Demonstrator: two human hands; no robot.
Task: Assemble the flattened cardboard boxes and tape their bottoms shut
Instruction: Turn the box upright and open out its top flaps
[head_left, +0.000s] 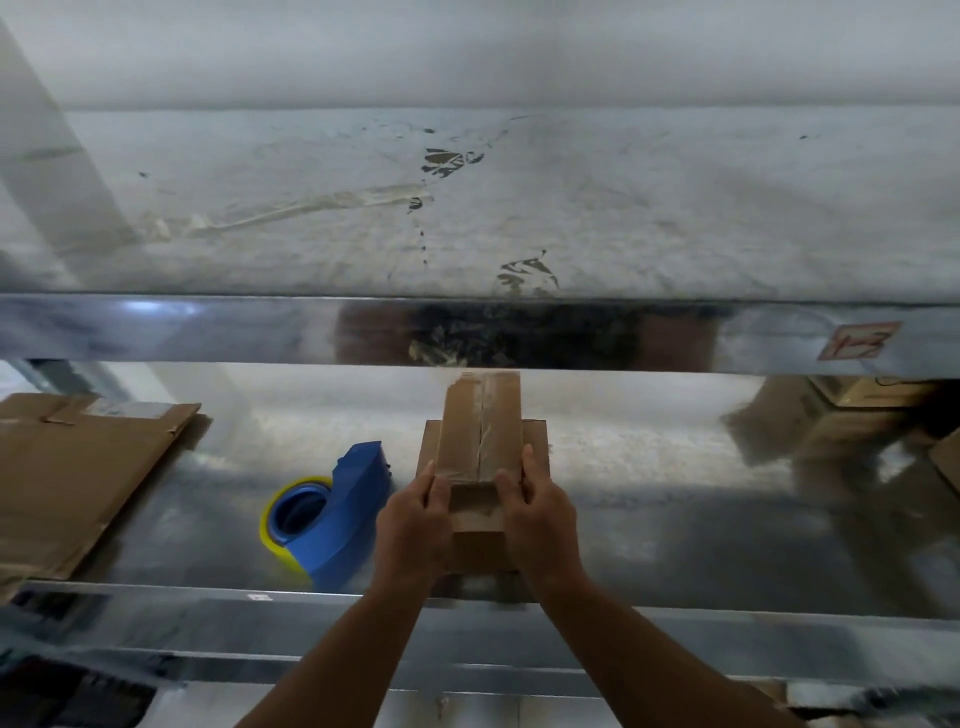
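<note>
A small brown cardboard box stands on the shiny metal table, its upward face sealed with clear tape along the centre seam. My left hand grips its near left side and my right hand grips its near right side. Side flaps stick out at the base of the box. A blue tape dispenser with a yellow-rimmed roll lies on the table just left of my left hand. Flattened cardboard lies at the table's left end.
A metal shelf with a worn white top overhangs the back of the table just above the box. More cardboard boxes sit at the far right under the shelf. The table's front edge runs below my wrists.
</note>
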